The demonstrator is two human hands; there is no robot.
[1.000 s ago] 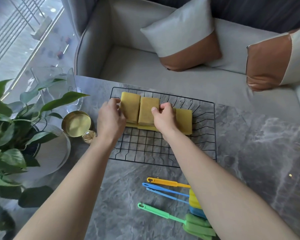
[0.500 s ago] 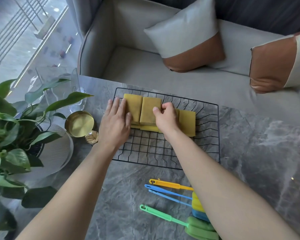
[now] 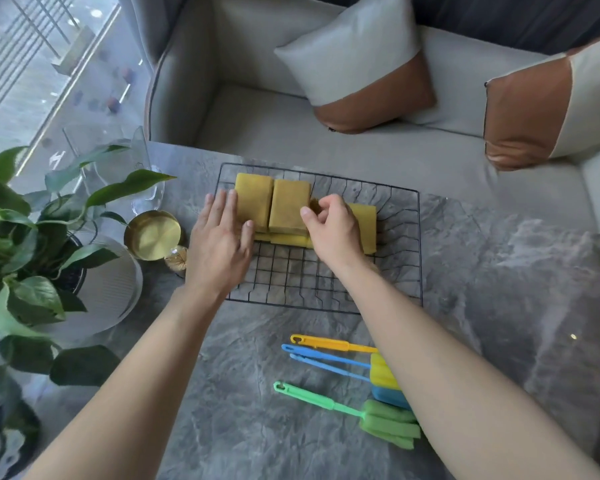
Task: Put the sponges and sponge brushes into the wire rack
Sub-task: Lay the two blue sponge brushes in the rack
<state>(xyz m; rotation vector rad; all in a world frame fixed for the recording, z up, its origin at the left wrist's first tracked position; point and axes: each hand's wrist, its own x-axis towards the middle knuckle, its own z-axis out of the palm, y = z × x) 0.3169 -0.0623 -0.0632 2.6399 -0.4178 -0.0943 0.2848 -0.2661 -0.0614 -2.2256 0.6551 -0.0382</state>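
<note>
1. Two bare hands reach forward over the wire rack (image 3: 407,258), both of my forearms stretched out across the grey marbled bench (image 3: 520,278).
2. My left hand (image 3: 220,242) lies flat and spread, palm down on the rack's left edge, its fingertips touching the leftmost sponge (image 3: 253,202).
3. My right hand (image 3: 333,230) is curled, thumb against the middle sponge (image 3: 289,207); its fingers fold over a sponge mostly hidden beneath it, and I cannot tell whether they pinch it.
4. Four yellow-green sponges at least show in the rack's far half: two rectangular blocks standing side by side, one behind my right hand, one (image 3: 366,226) at its right. Paler yellow foam shows below the two blocks.
5. Four sponge brushes lie on the bench near my right forearm, outside the rack: one orange (image 3: 329,344), two blue (image 3: 321,358), one green (image 3: 329,403), each a thin plastic handle with a ribbed foam head.
6. One round brass-coloured dish (image 3: 152,234) sits just left of the rack, beside a leafy potted plant (image 3: 25,237).
</note>
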